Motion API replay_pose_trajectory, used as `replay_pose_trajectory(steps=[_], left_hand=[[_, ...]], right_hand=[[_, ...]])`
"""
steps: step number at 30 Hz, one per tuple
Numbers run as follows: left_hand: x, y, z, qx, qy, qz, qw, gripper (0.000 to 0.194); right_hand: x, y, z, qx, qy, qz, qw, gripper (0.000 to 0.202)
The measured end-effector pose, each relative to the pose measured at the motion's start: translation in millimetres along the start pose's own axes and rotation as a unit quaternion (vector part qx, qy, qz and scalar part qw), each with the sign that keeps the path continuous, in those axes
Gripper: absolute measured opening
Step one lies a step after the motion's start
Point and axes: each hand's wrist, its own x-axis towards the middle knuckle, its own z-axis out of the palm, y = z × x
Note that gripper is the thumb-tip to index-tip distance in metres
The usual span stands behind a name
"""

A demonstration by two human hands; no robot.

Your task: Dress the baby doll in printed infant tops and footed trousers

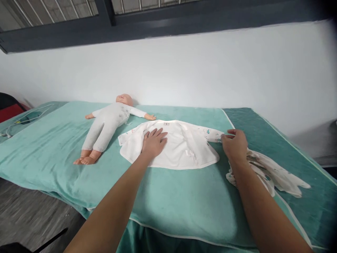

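A small white baby shirt (179, 147) lies spread open on the green bed cover, its plain inner side up and its printed sleeves stretched out to both sides. My left hand (154, 143) rests flat on the left part of the shirt, fingers spread. At the end of the right sleeve, my right hand (235, 143) pinches the cuff between thumb and fingers. To the left a baby doll (110, 117) in a white body suit lies on its back, one hand close to the shirt's collar.
Crumpled printed baby clothing (276, 172) lies beside my right forearm. The green-covered bed (184, 200) stands against a white wall (179, 73) under a dark window frame (163, 26). A pale cable (28, 118) and a red and black object (10, 109) are at the far left.
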Motion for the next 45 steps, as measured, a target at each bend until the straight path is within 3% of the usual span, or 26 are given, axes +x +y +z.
replay_pose_trajectory(steps=[6,9,15,19,22,25,27,29,32,38,43,45], left_hand=[[-1.9,1.2,-1.4,0.001,0.004,0.0,1.0,0.046],[-2.0,1.1,-1.8,0.0,0.004,0.0,1.0,0.046],[-1.5,0.9,-1.3,-0.003,0.005,0.0,1.0,0.046],[-1.0,1.0,-0.9,-0.004,0.005,-0.005,1.0,0.045],[-1.0,1.1,-0.9,-0.005,0.005,-0.004,1.0,0.045],[-1.4,1.0,-1.1,-0.004,0.01,-0.001,1.0,0.045],[-1.8,0.9,-1.1,-0.003,0.011,0.0,1.0,0.045],[-2.1,0.9,-1.2,-0.005,0.011,0.002,1.0,0.045],[-2.4,0.9,-1.5,-0.008,0.01,0.001,1.0,0.045],[-2.8,1.6,-2.2,-0.011,0.007,-0.002,1.0,0.045],[-2.5,1.6,-2.3,-0.008,0.01,-0.003,1.0,0.045],[-2.2,1.5,-2.0,-0.008,0.012,-0.003,1.0,0.045]], right_hand=[[-3.4,-3.6,3.1,-0.138,-0.072,-0.002,0.988,0.038],[-2.8,-5.0,2.3,-0.151,-0.097,0.003,0.984,0.035],[4.9,0.0,3.3,-0.065,0.002,-0.075,0.995,0.038],[2.4,1.5,5.7,-0.082,0.009,-0.106,0.991,0.044],[-4.9,-1.4,9.0,-0.092,-0.054,-0.165,0.98,0.045],[-14.1,-5.5,14.2,-0.115,-0.172,-0.239,0.949,0.049],[-19.4,-7.4,17.7,-0.167,-0.224,-0.244,0.929,0.053],[-22.6,-8.7,20.1,-0.228,-0.236,-0.208,0.922,0.055],[-23.7,-10.9,19.9,-0.265,-0.219,-0.161,0.925,0.054],[-24.7,-17.6,11.5,-0.267,-0.177,-0.151,0.935,0.044],[-18.5,-11.7,9.7,-0.194,-0.065,-0.089,0.975,0.044],[-12.8,-8.0,10.9,-0.163,-0.047,-0.059,0.984,0.044]])
